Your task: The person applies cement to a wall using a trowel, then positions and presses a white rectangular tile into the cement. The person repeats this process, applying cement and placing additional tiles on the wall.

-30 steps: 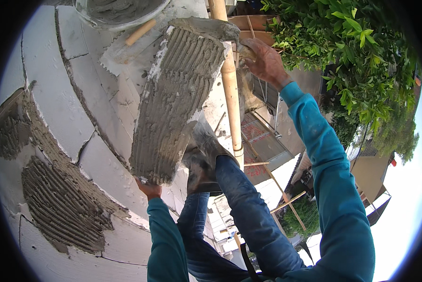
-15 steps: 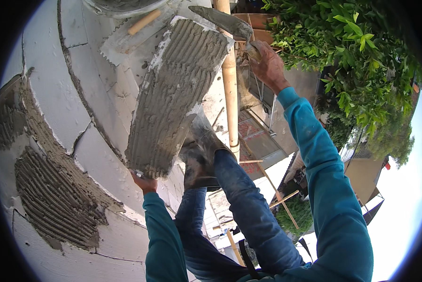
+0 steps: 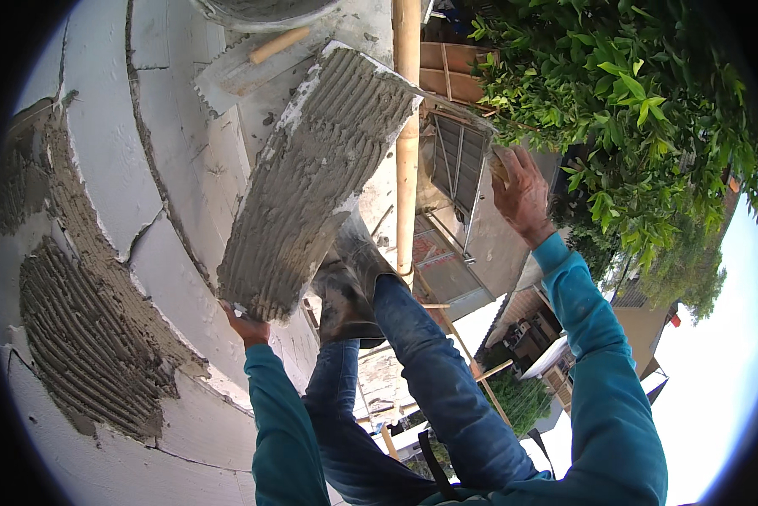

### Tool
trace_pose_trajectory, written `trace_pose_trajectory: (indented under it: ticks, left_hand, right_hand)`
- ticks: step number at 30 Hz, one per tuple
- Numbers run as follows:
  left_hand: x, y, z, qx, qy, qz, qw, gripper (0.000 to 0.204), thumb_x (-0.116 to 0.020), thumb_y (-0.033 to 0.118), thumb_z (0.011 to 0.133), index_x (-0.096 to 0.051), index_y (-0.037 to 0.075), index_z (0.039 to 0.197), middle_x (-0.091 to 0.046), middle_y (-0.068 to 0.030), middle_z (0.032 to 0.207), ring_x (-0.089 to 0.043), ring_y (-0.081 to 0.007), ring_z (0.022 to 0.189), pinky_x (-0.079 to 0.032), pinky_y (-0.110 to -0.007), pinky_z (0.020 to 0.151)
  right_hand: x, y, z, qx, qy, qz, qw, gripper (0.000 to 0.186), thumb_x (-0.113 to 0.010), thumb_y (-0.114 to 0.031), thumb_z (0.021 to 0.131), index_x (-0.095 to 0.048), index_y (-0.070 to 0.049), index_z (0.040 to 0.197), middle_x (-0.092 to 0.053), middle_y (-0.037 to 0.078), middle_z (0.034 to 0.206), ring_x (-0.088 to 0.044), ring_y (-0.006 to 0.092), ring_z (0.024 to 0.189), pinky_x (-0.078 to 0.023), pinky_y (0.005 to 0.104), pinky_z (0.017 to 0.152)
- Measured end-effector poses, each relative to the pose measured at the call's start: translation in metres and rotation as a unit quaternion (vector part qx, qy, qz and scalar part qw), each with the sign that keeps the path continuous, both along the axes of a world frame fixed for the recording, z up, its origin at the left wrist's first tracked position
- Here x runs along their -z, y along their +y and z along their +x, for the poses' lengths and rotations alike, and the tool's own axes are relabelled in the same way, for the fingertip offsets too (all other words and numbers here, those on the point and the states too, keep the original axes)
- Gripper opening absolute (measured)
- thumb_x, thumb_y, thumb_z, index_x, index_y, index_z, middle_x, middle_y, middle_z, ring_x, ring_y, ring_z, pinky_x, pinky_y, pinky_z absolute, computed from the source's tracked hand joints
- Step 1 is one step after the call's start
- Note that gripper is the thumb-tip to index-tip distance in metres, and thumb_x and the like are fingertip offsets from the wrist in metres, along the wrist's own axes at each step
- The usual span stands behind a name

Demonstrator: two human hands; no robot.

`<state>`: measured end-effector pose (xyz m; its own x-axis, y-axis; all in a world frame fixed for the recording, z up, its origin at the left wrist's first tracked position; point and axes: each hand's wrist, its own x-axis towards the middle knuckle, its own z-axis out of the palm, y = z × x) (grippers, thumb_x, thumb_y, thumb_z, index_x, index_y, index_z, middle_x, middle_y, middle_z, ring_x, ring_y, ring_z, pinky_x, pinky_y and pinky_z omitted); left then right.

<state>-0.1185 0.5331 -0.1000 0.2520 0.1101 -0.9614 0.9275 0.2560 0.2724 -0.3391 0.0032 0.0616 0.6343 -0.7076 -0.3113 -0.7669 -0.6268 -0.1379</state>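
A long pale slab [image 3: 311, 181] leans across the middle, its upper face coated in grey mortar combed into ridges. At its near end my left hand [image 3: 248, 325] is closed around the edge, partly hidden beneath it. Off to the right, my right hand [image 3: 524, 196] grips the handle of a trowel. That trowel [image 3: 459, 108] is seen almost edge-on, its blade reaching left to the slab's far right corner. A notched trowel [image 3: 248, 72] with a wooden handle lies beyond the slab, under the rim of a mortar tub [image 3: 269, 18].
On the left rises a wall of white blocks [image 3: 109, 169] with a patch of ridged mortar [image 3: 92, 346]. A bamboo pole [image 3: 407, 143] runs upright past the slab's right side. Leafy branches [image 3: 623, 93] fill the upper right. My boots [image 3: 345, 299] stand close under the slab.
My right hand has moved right and down with the trowel, whose blade has turned from showing its flat to nearly edge-on. The slab and my left hand have shifted only slightly.
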Motion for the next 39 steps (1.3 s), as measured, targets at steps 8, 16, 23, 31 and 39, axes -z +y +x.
trace_pose_trajectory:
  ticks: [8,16,23,31,39]
  left_hand:
    - [0.007,0.018,-0.001,-0.01,0.026,-0.013,1.0,0.07,-0.052,0.058,0.095,-0.039,0.016,0.151,-0.039,-0.0092,0.154,-0.039,-0.0334,0.139,-0.029,-0.053,0.116]
    - [-0.027,0.006,-0.014,0.016,0.049,0.046,0.998,0.077,-0.055,0.064,0.091,-0.041,0.015,0.148,-0.048,-0.0107,0.146,-0.046,-0.0344,0.132,-0.032,-0.057,0.113]
    - [-0.027,0.023,-0.031,-0.062,0.058,-0.101,0.991,0.08,-0.058,0.057,0.093,-0.03,0.013,0.154,-0.038,-0.0126,0.152,-0.043,-0.0326,0.136,-0.038,-0.055,0.111]
    - [-0.035,0.02,-0.033,-0.074,0.077,-0.075,0.991,0.084,-0.059,0.059,0.092,-0.022,0.02,0.157,-0.026,-0.0112,0.158,-0.034,-0.0337,0.141,-0.033,-0.062,0.111]
    - [-0.014,0.031,-0.034,-0.053,0.104,-0.031,0.993,0.076,-0.052,0.061,0.093,-0.039,0.012,0.15,-0.043,-0.0144,0.151,-0.042,-0.038,0.137,-0.03,-0.058,0.114]
  right_hand:
    - [0.039,-0.103,0.194,-0.143,-0.076,-0.142,0.977,0.035,-0.07,-0.03,0.086,-0.064,-0.009,0.114,-0.067,0.016,0.108,-0.066,0.0338,0.096,-0.054,0.0439,0.078]
    - [0.084,-0.098,0.21,-0.021,-0.377,-0.217,0.9,0.035,-0.065,-0.024,0.089,-0.062,0.003,0.112,-0.065,0.018,0.099,-0.065,0.0321,0.075,-0.053,0.0433,0.068]
    - [0.116,0.029,0.094,0.499,-0.283,0.461,0.678,0.102,-0.071,-0.053,0.087,-0.016,-0.002,0.156,-0.016,0.024,0.16,-0.017,0.0384,0.149,-0.023,0.0571,0.117]
    - [0.153,0.042,0.077,0.483,-0.271,0.578,0.599,0.101,-0.07,-0.054,0.087,-0.013,-0.011,0.159,-0.016,0.007,0.164,-0.013,0.034,0.151,-0.015,0.0616,0.117]
    - [0.158,0.04,0.078,0.51,-0.367,0.547,0.553,0.105,-0.06,-0.072,0.084,-0.02,-0.007,0.156,-0.026,0.014,0.159,-0.028,0.0311,0.146,-0.024,0.0538,0.117]
